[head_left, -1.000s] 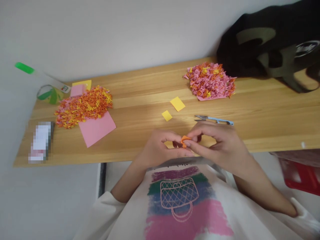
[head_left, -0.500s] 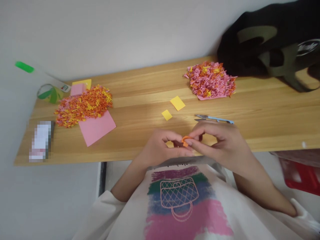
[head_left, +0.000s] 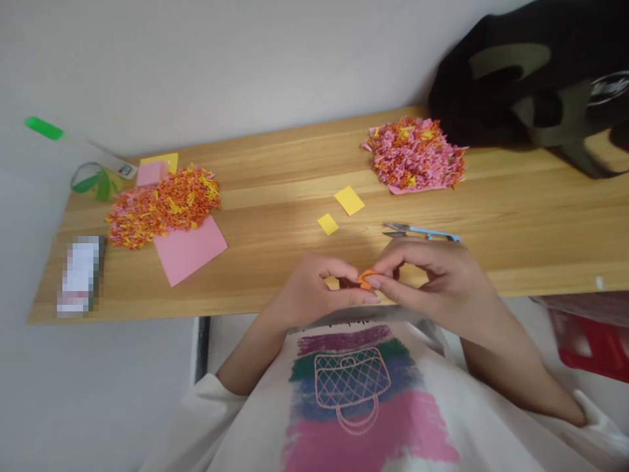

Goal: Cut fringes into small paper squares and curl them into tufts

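Between the fingertips of both hands, just over the table's front edge, is a small folded piece of orange paper (head_left: pixel 365 278). My right hand (head_left: pixel 432 278) pinches it from the right with thumb and forefinger. From the left, my left hand (head_left: pixel 324 285) has its fingers closed at the paper's other side. Two yellow paper squares (head_left: pixel 349 200) lie a little beyond my hands. Blue-handled thread snips (head_left: pixel 422 231) rest on the table just past my right hand, with their blades pointing left.
Heaps of small orange, yellow and pink pieces (head_left: pixel 164 206) lie left, on pink paper (head_left: pixel 191 252), and right (head_left: pixel 417 154). A phone (head_left: pixel 81 275), a roll of tape (head_left: pixel 101 183) and a green-ended clear tool (head_left: pixel 45 128) are far left. A black bag (head_left: pixel 531 85) stands at the back right.
The orange paper has turned slightly between my fingertips and looks flatter. Both hands stay in nearly the same place, and the view has shifted a little.
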